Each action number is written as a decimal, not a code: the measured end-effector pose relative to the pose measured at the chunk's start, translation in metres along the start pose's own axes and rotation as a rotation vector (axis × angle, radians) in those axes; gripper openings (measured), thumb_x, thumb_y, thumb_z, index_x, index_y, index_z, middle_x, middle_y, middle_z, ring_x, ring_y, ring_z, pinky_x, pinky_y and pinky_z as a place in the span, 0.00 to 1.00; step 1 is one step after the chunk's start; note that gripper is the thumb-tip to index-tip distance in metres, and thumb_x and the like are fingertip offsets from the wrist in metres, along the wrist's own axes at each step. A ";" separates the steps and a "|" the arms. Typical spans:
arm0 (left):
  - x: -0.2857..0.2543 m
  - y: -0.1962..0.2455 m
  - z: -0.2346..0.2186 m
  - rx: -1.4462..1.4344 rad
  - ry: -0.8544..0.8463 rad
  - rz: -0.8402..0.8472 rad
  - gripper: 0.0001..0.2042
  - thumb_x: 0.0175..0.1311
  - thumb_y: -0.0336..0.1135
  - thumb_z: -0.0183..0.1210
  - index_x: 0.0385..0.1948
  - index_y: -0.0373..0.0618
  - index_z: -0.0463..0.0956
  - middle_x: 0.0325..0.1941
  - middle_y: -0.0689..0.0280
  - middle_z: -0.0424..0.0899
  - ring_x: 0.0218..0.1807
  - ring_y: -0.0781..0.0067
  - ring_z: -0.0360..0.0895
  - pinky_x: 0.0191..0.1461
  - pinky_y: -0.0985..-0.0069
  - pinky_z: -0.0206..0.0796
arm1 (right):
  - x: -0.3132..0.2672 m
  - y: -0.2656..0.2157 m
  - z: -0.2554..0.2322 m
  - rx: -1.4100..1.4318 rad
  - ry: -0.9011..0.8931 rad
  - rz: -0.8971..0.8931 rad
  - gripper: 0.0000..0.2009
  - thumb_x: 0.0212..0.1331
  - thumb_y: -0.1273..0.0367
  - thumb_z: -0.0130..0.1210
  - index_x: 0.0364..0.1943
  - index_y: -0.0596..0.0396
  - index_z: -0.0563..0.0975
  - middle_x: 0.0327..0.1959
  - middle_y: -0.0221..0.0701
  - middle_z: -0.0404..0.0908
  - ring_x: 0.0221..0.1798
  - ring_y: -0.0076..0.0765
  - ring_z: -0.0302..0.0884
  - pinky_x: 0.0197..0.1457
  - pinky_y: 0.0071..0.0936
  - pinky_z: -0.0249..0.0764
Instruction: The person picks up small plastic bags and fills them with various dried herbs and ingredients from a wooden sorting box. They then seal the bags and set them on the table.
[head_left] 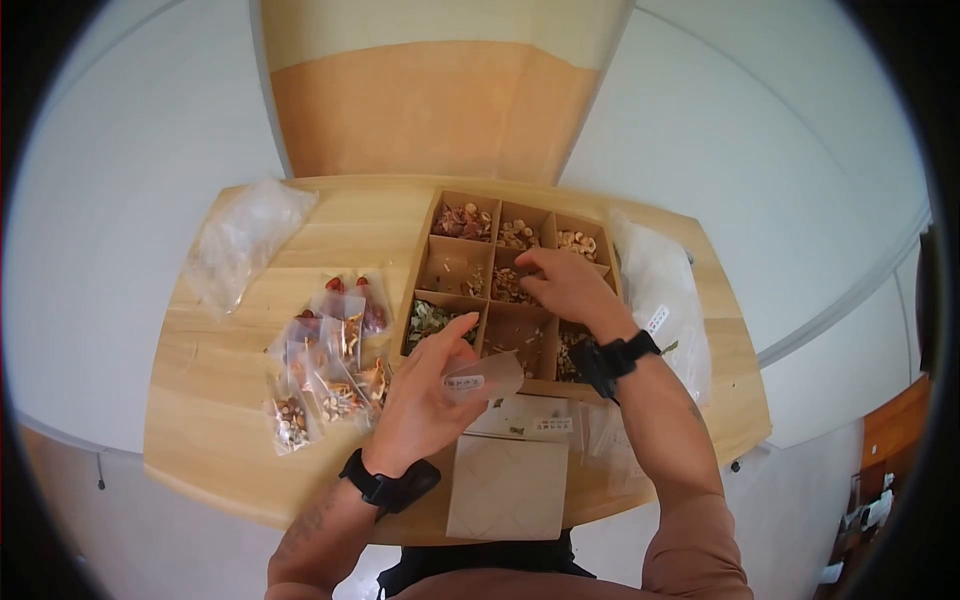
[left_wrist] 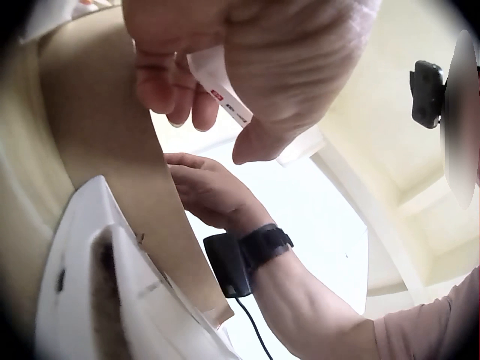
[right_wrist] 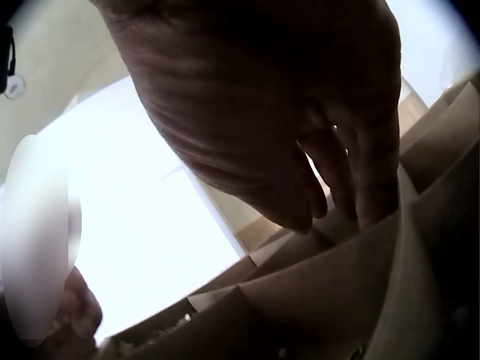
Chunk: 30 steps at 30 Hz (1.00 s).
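Observation:
A cardboard box (head_left: 520,387) divided into compartments holds dried herbs and slices. My right hand (head_left: 572,285) reaches into its middle compartment, over brown dried pieces (head_left: 508,288). In the right wrist view the fingers (right_wrist: 367,172) point down past a cardboard divider (right_wrist: 322,289); their tips are partly hidden, and I cannot tell whether they pinch anything. My left hand (head_left: 425,405) holds a small clear plastic bag (head_left: 500,375) with a white label, in front of the box. Its label (left_wrist: 225,94) shows between thumb and fingers in the left wrist view.
Several small filled bags (head_left: 335,385) lie left of the box. A large clear bag (head_left: 250,235) is at the back left, another (head_left: 665,300) along the box's right side. A pale square sheet (head_left: 507,488) lies at the table's front edge, beside labelled bags (head_left: 610,445).

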<state>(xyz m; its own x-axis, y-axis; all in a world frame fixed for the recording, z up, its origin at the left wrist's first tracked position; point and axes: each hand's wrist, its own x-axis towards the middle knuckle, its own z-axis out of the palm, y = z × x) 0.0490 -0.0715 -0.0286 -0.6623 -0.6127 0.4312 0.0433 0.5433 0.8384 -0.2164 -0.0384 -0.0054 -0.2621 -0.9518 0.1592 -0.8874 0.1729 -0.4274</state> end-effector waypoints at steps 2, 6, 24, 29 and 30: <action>-0.001 0.000 -0.002 -0.017 -0.015 -0.029 0.39 0.45 0.20 0.68 0.66 0.46 0.66 0.41 0.65 0.79 0.44 0.71 0.80 0.52 0.74 0.72 | 0.016 0.001 0.011 -0.088 -0.095 -0.007 0.19 0.59 0.63 0.58 0.53 0.57 0.78 0.45 0.45 0.83 0.51 0.52 0.81 0.56 0.40 0.75; 0.000 0.002 -0.003 0.004 -0.008 -0.015 0.39 0.45 0.21 0.69 0.66 0.46 0.66 0.41 0.65 0.79 0.44 0.69 0.81 0.52 0.74 0.72 | 0.037 -0.004 0.023 -0.095 -0.308 -0.007 0.19 0.57 0.63 0.57 0.51 0.59 0.78 0.45 0.48 0.83 0.51 0.57 0.79 0.56 0.43 0.74; 0.001 -0.001 -0.001 0.008 0.011 -0.003 0.40 0.42 0.20 0.68 0.66 0.47 0.67 0.43 0.63 0.80 0.45 0.65 0.82 0.51 0.72 0.74 | 0.037 -0.008 0.029 0.042 -0.432 0.069 0.19 0.63 0.63 0.47 0.50 0.64 0.76 0.50 0.54 0.80 0.55 0.59 0.77 0.59 0.45 0.70; 0.000 -0.002 0.001 0.017 0.015 0.007 0.40 0.43 0.20 0.68 0.66 0.47 0.67 0.43 0.63 0.80 0.45 0.67 0.82 0.52 0.73 0.73 | 0.031 0.000 0.043 0.135 -0.330 0.023 0.19 0.64 0.63 0.44 0.49 0.65 0.76 0.49 0.55 0.80 0.54 0.60 0.77 0.59 0.45 0.70; 0.000 -0.003 0.001 0.016 0.017 0.009 0.40 0.43 0.20 0.68 0.66 0.47 0.67 0.43 0.63 0.80 0.45 0.67 0.82 0.52 0.73 0.73 | 0.032 0.004 0.047 0.108 -0.335 0.021 0.18 0.64 0.63 0.44 0.48 0.65 0.76 0.48 0.55 0.80 0.54 0.60 0.77 0.59 0.46 0.70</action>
<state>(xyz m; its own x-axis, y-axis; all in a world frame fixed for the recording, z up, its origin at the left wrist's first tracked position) 0.0476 -0.0724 -0.0313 -0.6492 -0.6172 0.4445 0.0375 0.5578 0.8292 -0.2106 -0.0801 -0.0436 -0.1249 -0.9818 -0.1432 -0.8334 0.1822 -0.5218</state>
